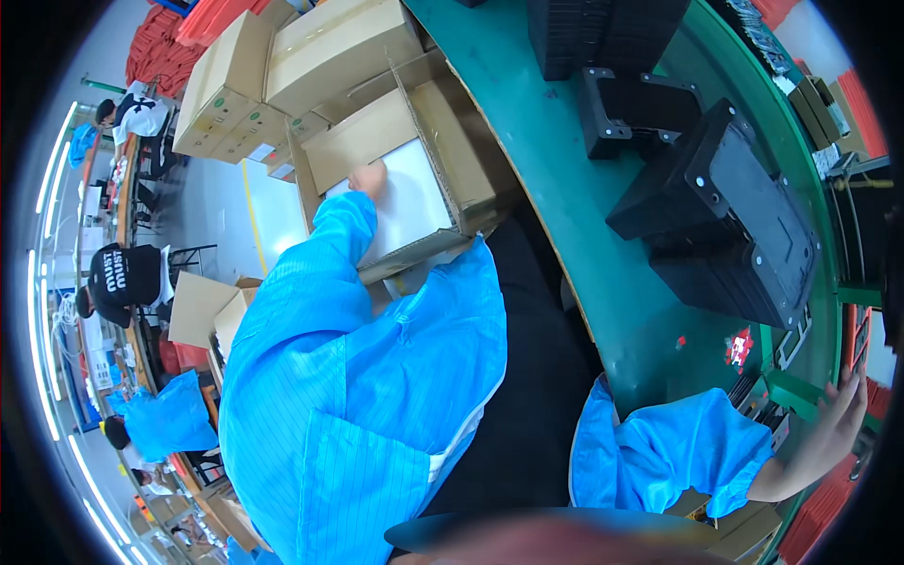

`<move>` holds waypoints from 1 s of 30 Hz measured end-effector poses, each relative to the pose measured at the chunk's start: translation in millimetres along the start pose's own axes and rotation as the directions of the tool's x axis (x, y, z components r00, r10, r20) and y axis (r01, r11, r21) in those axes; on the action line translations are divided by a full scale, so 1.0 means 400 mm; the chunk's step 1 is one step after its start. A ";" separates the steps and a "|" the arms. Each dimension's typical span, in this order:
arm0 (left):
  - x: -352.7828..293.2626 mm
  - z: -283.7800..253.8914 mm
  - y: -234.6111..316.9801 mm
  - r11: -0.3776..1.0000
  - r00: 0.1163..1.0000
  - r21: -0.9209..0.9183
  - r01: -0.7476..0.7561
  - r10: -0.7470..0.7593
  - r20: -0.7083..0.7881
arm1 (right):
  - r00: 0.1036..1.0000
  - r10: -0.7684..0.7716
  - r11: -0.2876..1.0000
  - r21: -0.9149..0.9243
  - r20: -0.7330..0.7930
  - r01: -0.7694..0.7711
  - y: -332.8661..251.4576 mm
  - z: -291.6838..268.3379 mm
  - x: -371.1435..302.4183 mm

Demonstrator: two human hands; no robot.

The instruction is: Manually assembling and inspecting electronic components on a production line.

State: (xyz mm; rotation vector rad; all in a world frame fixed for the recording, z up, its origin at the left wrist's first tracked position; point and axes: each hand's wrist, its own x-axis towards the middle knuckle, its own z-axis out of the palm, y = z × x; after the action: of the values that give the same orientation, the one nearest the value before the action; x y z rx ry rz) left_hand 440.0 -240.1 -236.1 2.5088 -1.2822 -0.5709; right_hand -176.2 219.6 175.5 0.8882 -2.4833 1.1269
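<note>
My left hand (370, 179) reaches into an open cardboard box (446, 237) left of the table. Its fingers are curled at the edge of a flat white item (414, 193), beside a brown cardboard sheet (363, 137). What they pinch, if anything, is hidden. Far out to the right, my right hand (847, 405) is raised near a green metal frame (796, 394). Its fingers are stretched out, and I see nothing held in them. Both arms wear blue sleeves.
On the green table (551, 202) stand black plastic pieces (720, 221) with silver studs and a tall black stack (603, 33). Closed cartons (339, 52) are piled beyond the open box. Several people, one in a black top (127, 273), sit at benches on the left.
</note>
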 end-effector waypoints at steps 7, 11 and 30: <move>0.104 -0.073 0.104 -0.049 0.793 -0.902 0.429 -0.457 0.402 | 0.999 0.026 0.999 0.034 0.045 -0.027 0.007 0.026 0.004; 0.101 -0.085 0.088 -0.265 0.765 -0.898 0.350 -0.472 0.437 | 0.998 0.040 0.999 0.003 0.041 -0.040 -0.002 0.020 -0.002; 0.004 0.067 0.046 0.613 0.828 0.570 -0.547 0.494 0.264 | 0.997 0.030 0.999 -0.013 0.069 -0.029 -0.008 0.032 0.002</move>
State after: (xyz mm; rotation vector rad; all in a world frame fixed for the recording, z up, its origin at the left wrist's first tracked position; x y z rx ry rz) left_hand 415.5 -253.4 -252.8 2.3412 -2.4592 -0.0909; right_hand -174.6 208.0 169.3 0.9049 -2.5640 1.1074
